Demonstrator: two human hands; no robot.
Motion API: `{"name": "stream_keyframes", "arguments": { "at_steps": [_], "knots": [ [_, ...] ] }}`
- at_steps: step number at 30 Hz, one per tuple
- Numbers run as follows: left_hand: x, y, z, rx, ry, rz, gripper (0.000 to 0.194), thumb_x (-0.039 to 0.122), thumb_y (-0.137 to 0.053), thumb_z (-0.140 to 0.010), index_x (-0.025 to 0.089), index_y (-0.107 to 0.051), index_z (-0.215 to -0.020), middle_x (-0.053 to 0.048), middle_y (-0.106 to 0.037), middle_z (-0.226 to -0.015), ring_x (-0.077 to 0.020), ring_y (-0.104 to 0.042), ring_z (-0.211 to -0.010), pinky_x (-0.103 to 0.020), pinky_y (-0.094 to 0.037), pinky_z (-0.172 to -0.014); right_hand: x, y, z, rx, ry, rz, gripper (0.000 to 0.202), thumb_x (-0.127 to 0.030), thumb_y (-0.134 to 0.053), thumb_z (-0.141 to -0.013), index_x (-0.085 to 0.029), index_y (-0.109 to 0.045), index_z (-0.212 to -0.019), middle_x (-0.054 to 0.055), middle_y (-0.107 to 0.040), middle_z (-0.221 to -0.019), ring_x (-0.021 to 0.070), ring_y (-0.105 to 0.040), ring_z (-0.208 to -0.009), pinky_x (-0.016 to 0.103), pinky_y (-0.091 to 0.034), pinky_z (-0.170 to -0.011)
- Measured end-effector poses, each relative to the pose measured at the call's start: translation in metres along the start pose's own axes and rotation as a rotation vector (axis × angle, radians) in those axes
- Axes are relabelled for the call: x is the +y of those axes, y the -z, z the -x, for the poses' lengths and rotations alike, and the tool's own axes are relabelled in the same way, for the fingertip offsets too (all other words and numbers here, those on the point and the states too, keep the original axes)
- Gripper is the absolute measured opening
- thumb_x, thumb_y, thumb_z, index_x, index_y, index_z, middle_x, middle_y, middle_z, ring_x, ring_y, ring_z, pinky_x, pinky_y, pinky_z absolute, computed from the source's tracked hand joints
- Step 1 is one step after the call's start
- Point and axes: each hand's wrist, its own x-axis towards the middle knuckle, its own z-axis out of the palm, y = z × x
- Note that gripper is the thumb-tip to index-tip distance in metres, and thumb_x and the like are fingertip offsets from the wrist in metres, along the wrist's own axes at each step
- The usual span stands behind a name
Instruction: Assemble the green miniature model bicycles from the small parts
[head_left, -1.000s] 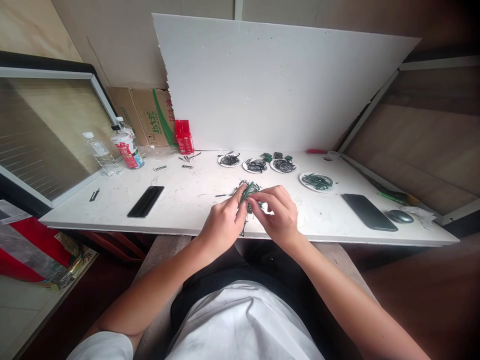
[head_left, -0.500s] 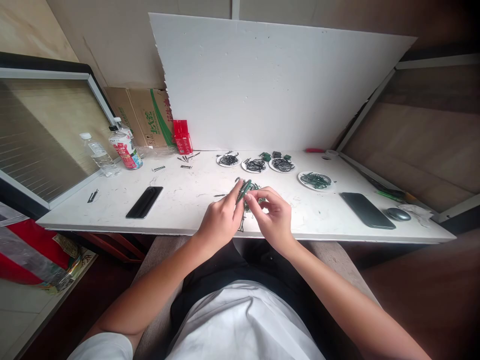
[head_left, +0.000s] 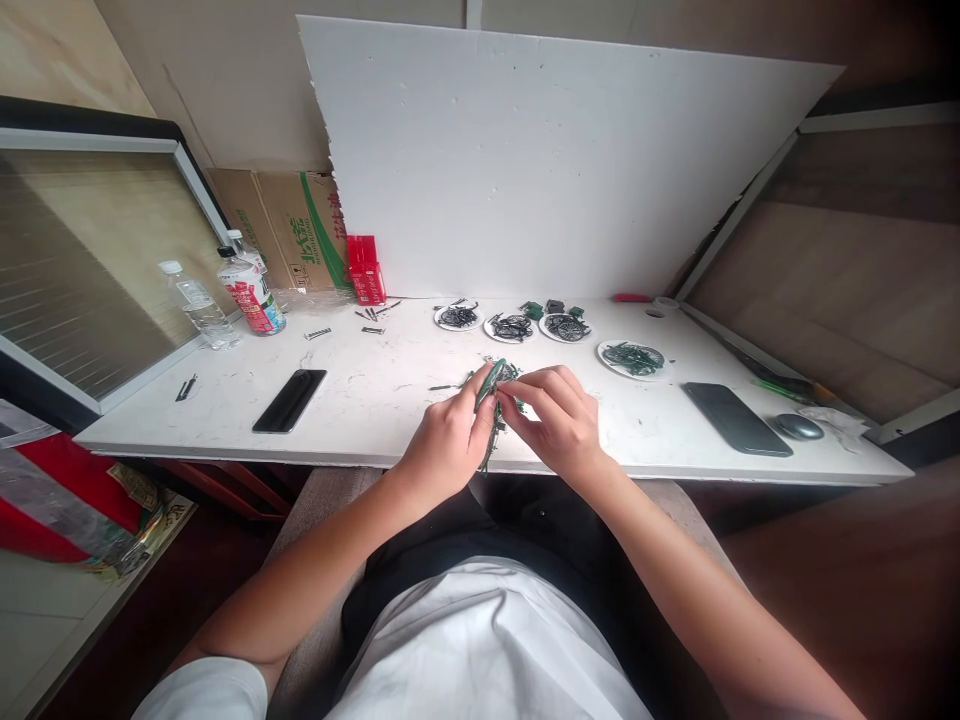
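A small green curved part (head_left: 490,384) is held up between my two hands near the table's front edge. My left hand (head_left: 450,430) has its fingers closed around this part. The fingertips of my right hand (head_left: 553,412) are pinched together at the part's right side; anything between them is too small to make out. Behind and below the hands lies a loose pile of small green pieces (head_left: 513,374), partly hidden by the fingers.
Plates of dark pieces (head_left: 457,317) and a plate of green pieces (head_left: 632,360) stand further back. A black phone (head_left: 289,402) lies left, a larger phone (head_left: 736,418) and a mouse (head_left: 798,427) right. Bottles (head_left: 253,293) and a red box (head_left: 366,270) stand back left.
My right hand has moved slightly right, its fingers now more bunched at the green part. My left thumb has come up against the part.
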Motion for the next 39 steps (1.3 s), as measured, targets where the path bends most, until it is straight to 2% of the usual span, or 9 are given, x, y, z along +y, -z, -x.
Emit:
{"name": "stream_keyframes", "arguments": {
  "at_steps": [8, 18, 24, 30, 36, 39],
  "knots": [
    [-0.004, -0.004, 0.001, 0.008, -0.007, -0.088, 0.042, 0.025, -0.049, -0.111, 0.012, -0.058, -0.151, -0.011, -0.082, -0.100, -0.0213, -0.080, -0.078, -0.029, -0.061, -0.073, -0.001, -0.001, -0.001, 0.000, 0.060, 0.094, 0.031, -0.008, -0.077, -0.093, -0.022, -0.069, -0.118, 0.004, -0.074, -0.089, 0.0184, -0.063, -0.075, 0.032, -0.054, -0.064],
    [-0.001, -0.002, 0.001, -0.013, 0.018, -0.178, 0.040, 0.026, -0.051, -0.110, 0.014, -0.060, -0.148, -0.008, -0.080, -0.088, -0.0202, -0.077, -0.070, -0.027, -0.056, -0.066, 0.000, -0.003, 0.004, 0.013, 0.048, 0.071, 0.034, -0.009, -0.078, -0.093, -0.024, -0.069, -0.122, 0.004, -0.075, -0.089, 0.0183, -0.065, -0.075, 0.033, -0.054, -0.064],
    [-0.003, -0.004, 0.002, -0.006, 0.006, -0.201, 0.040, 0.025, -0.050, -0.110, 0.013, -0.060, -0.147, -0.008, -0.080, -0.087, -0.0210, -0.076, -0.069, -0.028, -0.055, -0.064, -0.008, -0.007, 0.001, 0.051, -0.070, -0.012, 0.025, -0.009, -0.077, -0.094, -0.024, -0.069, -0.112, 0.003, -0.074, -0.084, 0.0179, -0.065, -0.072, 0.032, -0.053, -0.062],
    [-0.003, -0.002, 0.002, 0.001, -0.020, -0.195, 0.038, 0.026, -0.049, -0.111, 0.012, -0.060, -0.145, -0.010, -0.082, -0.096, -0.0199, -0.078, -0.072, -0.027, -0.058, -0.066, -0.015, -0.008, 0.004, 0.028, -0.195, -0.114, 0.016, -0.011, -0.073, -0.097, -0.024, -0.071, -0.106, 0.004, -0.075, -0.086, 0.0173, -0.070, -0.073, 0.032, -0.057, -0.064],
    [-0.008, -0.004, 0.001, 0.022, -0.078, -0.212, 0.041, 0.028, -0.047, -0.113, 0.012, -0.057, -0.149, -0.009, -0.082, -0.095, -0.0194, -0.079, -0.073, -0.027, -0.061, -0.069, -0.028, -0.008, 0.001, 0.054, -0.431, -0.316, 0.005, -0.020, -0.071, -0.100, -0.023, -0.074, -0.098, 0.004, -0.071, -0.083, 0.0158, -0.066, -0.069, 0.029, -0.052, -0.055],
    [-0.014, -0.006, 0.001, 0.054, -0.134, -0.240, 0.042, 0.030, -0.047, -0.113, 0.012, -0.057, -0.149, -0.011, -0.083, -0.099, -0.0198, -0.080, -0.075, -0.028, -0.063, -0.071, -0.034, -0.008, -0.001, 0.048, -0.605, -0.401, 0.009, -0.028, -0.073, -0.100, -0.023, -0.075, -0.093, 0.004, -0.070, -0.080, 0.0163, -0.063, -0.069, 0.031, -0.051, -0.056]
  ]
}}
